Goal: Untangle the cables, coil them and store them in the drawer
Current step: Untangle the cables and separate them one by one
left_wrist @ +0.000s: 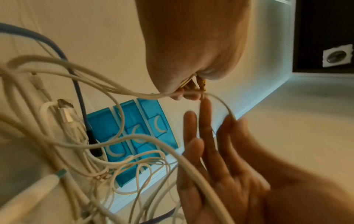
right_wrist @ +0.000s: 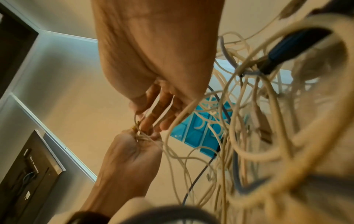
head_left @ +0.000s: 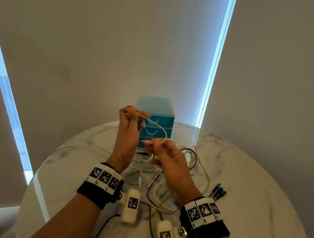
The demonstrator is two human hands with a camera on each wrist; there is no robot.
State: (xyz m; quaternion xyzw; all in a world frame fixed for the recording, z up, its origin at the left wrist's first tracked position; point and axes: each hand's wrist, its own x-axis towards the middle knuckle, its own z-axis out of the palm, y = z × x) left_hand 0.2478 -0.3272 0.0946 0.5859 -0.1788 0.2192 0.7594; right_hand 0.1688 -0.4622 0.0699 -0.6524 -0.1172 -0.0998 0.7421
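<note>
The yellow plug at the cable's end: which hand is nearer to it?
Left. The left hand pinches the yellow plug itself, raised before the blue drawer unit. The right hand pinches the same cream cable farther down its length.

Quick count of what's on the table (head_left: 262, 191): one small blue drawer unit (head_left: 159, 119) with three drawers stacked, each with a pale curved handle. Two hands in play, the left hand (head_left: 128, 133) and the right hand (head_left: 169, 160), sharing one cream cable with a yellow plug (head_left: 159, 128). The tangle of cables (head_left: 164, 179) is mostly white or cream plus at least one blue-grey and one black; can't count strands exactly. Looks like three dark pens (head_left: 218, 191) sit off to the side.
</note>
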